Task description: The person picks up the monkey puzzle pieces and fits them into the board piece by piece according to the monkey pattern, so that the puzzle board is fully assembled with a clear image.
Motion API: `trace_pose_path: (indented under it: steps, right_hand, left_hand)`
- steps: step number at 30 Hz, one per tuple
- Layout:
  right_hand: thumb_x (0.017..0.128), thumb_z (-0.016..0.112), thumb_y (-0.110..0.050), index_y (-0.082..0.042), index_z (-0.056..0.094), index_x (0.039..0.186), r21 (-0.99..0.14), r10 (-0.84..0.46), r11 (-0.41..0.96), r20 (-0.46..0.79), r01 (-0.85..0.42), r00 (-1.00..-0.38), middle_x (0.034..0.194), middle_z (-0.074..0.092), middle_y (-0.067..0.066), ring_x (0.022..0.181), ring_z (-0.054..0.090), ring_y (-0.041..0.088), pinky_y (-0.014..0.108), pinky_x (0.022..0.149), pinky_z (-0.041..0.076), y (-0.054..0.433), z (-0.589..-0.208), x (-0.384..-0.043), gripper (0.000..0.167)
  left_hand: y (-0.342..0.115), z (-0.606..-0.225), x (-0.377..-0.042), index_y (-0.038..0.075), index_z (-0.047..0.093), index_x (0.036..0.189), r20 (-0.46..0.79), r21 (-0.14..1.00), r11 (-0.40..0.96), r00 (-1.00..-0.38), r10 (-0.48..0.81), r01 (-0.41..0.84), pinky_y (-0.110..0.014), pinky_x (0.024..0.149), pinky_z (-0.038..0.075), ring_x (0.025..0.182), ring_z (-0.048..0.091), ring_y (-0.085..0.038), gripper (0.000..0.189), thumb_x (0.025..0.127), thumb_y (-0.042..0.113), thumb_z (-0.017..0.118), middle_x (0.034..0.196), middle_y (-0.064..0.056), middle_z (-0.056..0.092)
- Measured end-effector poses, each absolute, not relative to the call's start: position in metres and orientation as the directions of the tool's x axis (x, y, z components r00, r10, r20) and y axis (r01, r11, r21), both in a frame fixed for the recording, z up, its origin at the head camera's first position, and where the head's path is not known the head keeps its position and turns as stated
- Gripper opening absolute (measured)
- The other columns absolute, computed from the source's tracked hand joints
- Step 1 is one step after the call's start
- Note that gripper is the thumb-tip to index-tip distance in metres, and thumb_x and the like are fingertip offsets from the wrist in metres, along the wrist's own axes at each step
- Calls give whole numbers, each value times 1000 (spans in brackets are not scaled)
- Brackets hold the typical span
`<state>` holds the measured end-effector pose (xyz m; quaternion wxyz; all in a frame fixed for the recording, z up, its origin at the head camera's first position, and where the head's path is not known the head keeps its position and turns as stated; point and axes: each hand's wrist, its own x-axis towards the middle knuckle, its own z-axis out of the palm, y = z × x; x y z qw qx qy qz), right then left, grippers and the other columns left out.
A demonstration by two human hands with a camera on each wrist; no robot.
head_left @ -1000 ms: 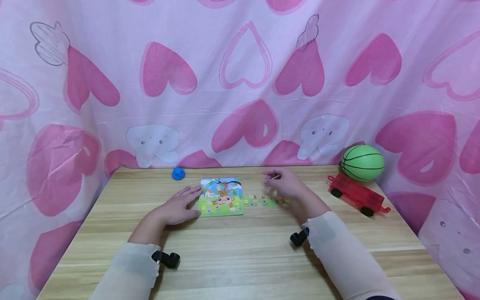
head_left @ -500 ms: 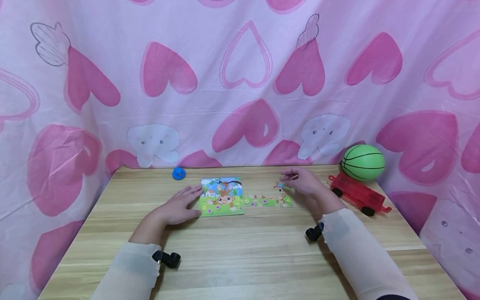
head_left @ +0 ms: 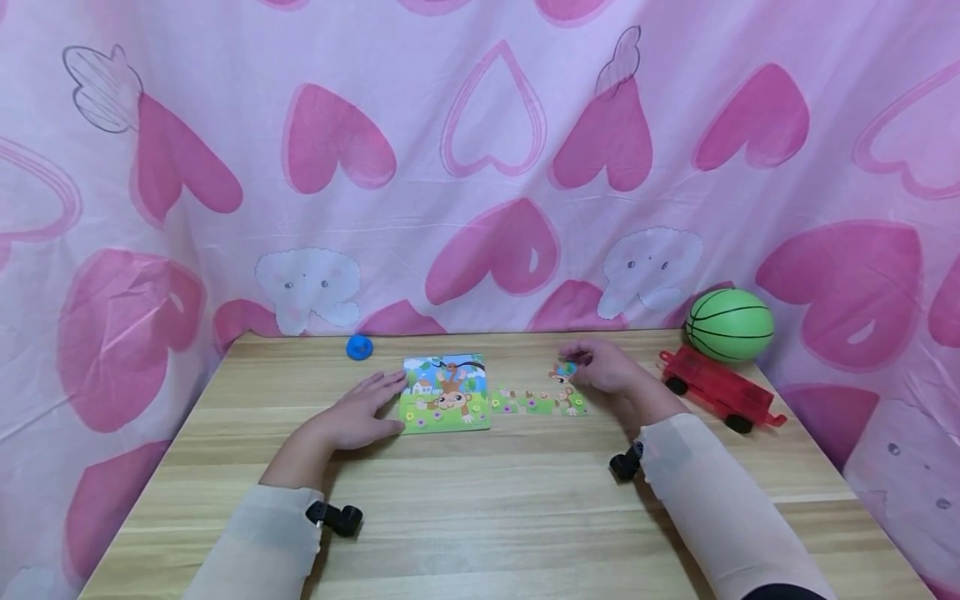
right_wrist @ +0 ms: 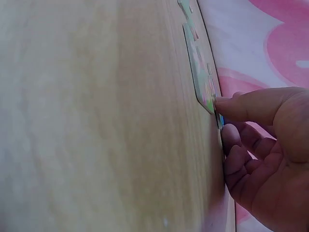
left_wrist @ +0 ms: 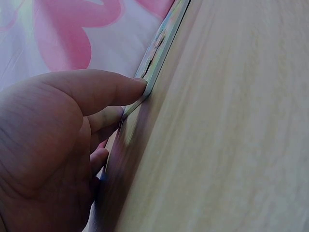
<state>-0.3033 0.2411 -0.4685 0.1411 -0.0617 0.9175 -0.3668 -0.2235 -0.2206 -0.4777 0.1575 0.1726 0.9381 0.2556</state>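
Across the bottom of the frame spreads a wooden table (head_left: 480, 517), with pale sleeves (head_left: 258, 533) reaching in from both lower corners. Left of centre, the left hand (head_left: 362, 414) lies with fingers extended, thumb and fingertips touching the left edge of a monkey picture board (head_left: 447, 396). Just right of the board runs a row of puzzle pieces (head_left: 534, 403); above its right end, the right hand (head_left: 609, 367) pinches a small blue piece (head_left: 572, 367). Farther right sits a red toy wagon (head_left: 720, 387). Toward the table's back edge are a blue toy (head_left: 359, 347), left, and a green ball (head_left: 730, 325), right, before a pink heart-patterned curtain (head_left: 495, 200).
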Motion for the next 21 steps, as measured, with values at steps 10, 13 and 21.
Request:
trace_pose_path:
  steps: [10,13,21]
  right_hand:
    - [95,75,-4,-12,70,139,-671,-200,741,-212,-6,-957,139,67,14,123,58,31,51,114,50,239,-469,-304,46]
    - [96,75,-6,-13,71,138,-667,-186,745,-219,8,-958,138,67,14,123,58,30,49,113,50,239,-469,-304,43]
    - [99,72,-10,-13,71,133,-651,-176,759,-203,-1,-963,129,67,14,114,58,29,42,101,53,237,-467,-303,34]
  left_hand:
    - [-222,-479,-223,20,31,171,-201,529,812,-894,400,245,-73,132,15,169,6,-41,84,100,40,71,181,1,22]
    - [-222,-479,-223,21,31,171,-203,531,813,-895,397,240,-72,132,15,170,6,-41,84,100,41,71,181,1,22]
    - [-221,-476,-222,21,31,170,-207,532,814,-896,394,235,-72,132,15,170,6,-40,84,99,40,71,181,1,22]
